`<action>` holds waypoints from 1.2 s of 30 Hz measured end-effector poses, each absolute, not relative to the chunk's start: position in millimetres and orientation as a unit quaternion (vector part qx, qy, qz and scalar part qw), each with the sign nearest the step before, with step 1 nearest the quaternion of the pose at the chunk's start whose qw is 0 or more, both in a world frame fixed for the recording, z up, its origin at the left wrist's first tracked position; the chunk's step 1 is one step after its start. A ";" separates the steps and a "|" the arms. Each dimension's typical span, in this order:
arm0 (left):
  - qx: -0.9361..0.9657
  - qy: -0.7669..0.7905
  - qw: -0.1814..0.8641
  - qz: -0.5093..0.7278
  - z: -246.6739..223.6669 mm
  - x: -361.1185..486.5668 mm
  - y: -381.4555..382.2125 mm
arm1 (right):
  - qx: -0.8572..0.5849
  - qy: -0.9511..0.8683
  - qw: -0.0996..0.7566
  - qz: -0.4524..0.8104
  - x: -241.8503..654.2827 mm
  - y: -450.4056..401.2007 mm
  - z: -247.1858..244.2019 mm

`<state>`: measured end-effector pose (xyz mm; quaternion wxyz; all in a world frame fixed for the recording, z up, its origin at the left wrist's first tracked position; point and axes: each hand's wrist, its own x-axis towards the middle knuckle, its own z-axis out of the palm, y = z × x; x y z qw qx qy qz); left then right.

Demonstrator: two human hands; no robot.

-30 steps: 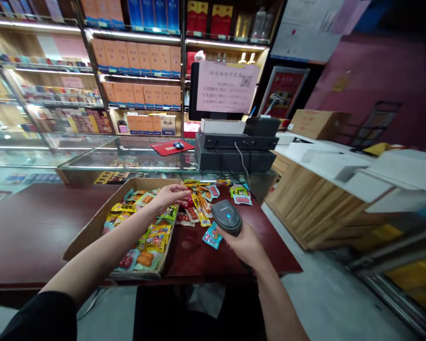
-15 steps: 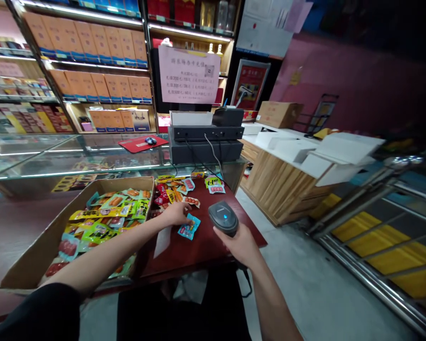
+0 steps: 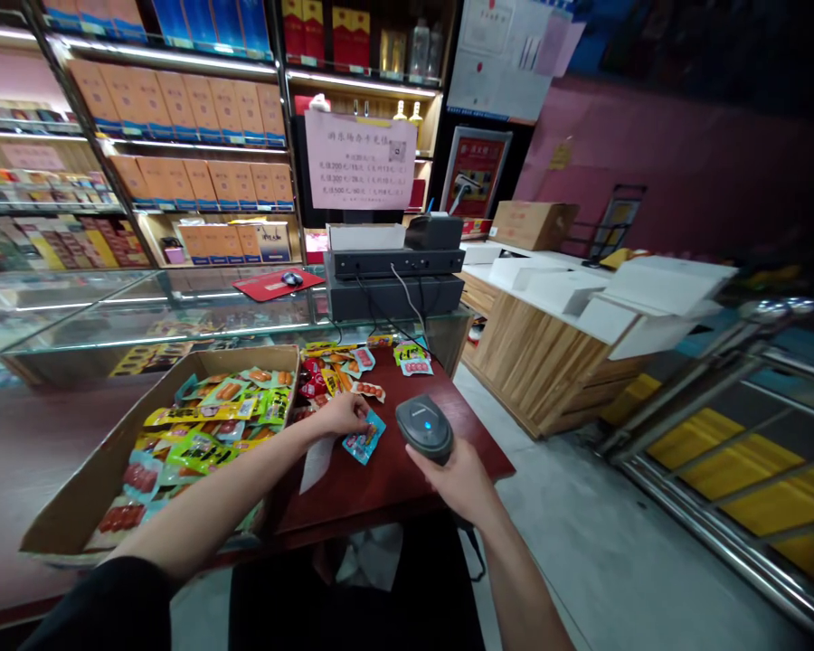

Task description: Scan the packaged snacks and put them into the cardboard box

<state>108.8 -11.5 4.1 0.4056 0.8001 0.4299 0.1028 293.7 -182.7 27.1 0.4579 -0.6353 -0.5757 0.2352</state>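
Note:
My right hand (image 3: 456,475) is wrapped round a dark grey barcode scanner (image 3: 425,427) with a blue light on its top, held above the right part of the dark red table (image 3: 407,495). With closed fingers, my left hand (image 3: 345,414) pinches the upper edge of a small blue snack packet (image 3: 364,440). A white paper slip (image 3: 317,465) lies under my left wrist. Several loose snack packets (image 3: 339,369) are heaped just beyond that hand. To the left, an open cardboard box (image 3: 61,517) is full of colourful sausage packets (image 3: 207,448).
Black register equipment (image 3: 397,294) with cables stands on the glass counter (image 3: 142,312) behind the table. Two snack packets (image 3: 415,360) lie at the table's back right. A wooden cabinet (image 3: 515,371) and a metal railing (image 3: 678,461) stand to the right.
The blue packet has turned slightly and its upper edge is now pinched in my left hand. The scanner has hardly moved. The whole view has shifted a little downward in the frame.

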 end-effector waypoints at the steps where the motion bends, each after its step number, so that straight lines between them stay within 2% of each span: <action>1: 0.770 0.432 0.453 0.124 4.0 108.1 -10.6 | -0.633 -0.578 0.456 0.239 291.6 -183.2 27.9; 5: 0.620 0.440 0.595 0.260 10.8 103.2 -6.7 | -0.613 -0.590 0.462 0.249 279.4 -185.9 32.7; 8: 0.540 0.447 0.625 0.344 20.0 98.7 -3.9 | -0.598 -0.602 0.463 0.255 268.1 -187.7 35.2; 11: 0.495 0.447 0.642 0.378 25.2 95.8 -1.5 | -0.586 -0.612 0.461 0.265 258.4 -188.2 34.6; 18: 0.459 0.417 0.660 0.424 26.0 95.1 0.9 | -0.571 -0.620 0.458 0.283 250.1 -188.5 31.5; 36: 0.439 0.420 0.663 0.437 32.3 93.6 -1.6 | -0.594 -0.609 0.445 0.280 252.8 -188.5 29.6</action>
